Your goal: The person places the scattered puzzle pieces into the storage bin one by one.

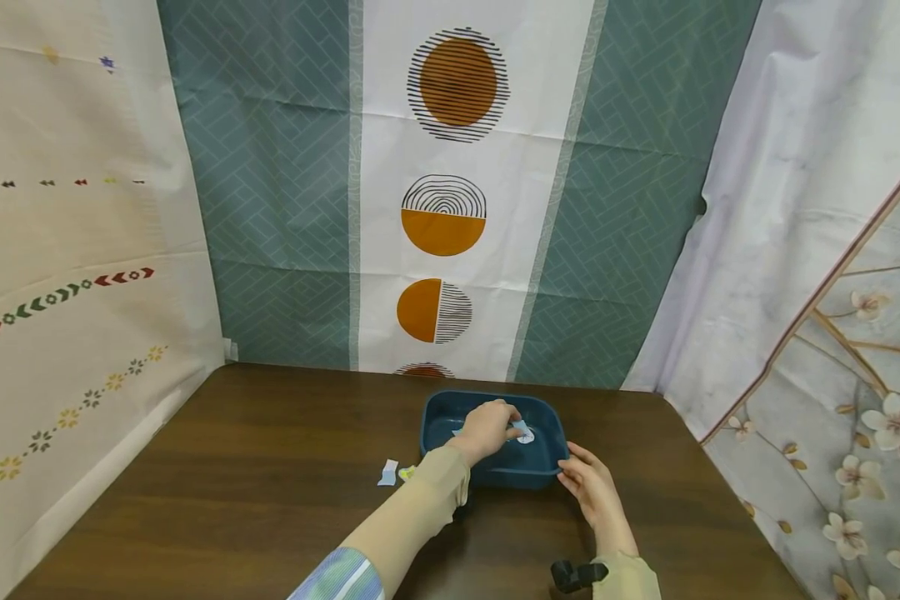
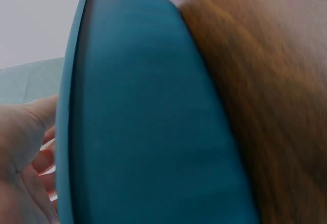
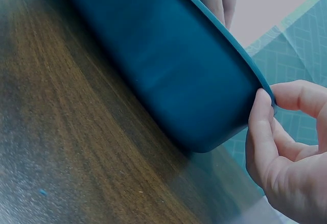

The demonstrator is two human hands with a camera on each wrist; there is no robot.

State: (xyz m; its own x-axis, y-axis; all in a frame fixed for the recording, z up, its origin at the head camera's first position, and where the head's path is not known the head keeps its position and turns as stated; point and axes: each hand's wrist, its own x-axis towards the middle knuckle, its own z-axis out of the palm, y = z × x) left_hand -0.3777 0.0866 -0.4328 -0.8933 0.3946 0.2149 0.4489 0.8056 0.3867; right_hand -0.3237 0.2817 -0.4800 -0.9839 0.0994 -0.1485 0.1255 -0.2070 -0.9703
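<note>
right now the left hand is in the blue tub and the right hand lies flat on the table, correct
Not the right hand: the right wrist view shows it pinching the blue tub at its rim. The left hand is inside.

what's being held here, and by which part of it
The right hand pinches the blue basin by the rim at its near right corner. The left hand is inside, at a light blue piece; whether it grips that cannot be told.

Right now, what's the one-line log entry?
left hand: seemingly pinching scrap inside tub | right hand: gripping tub, near right corner | table: scraps left of tub
</note>
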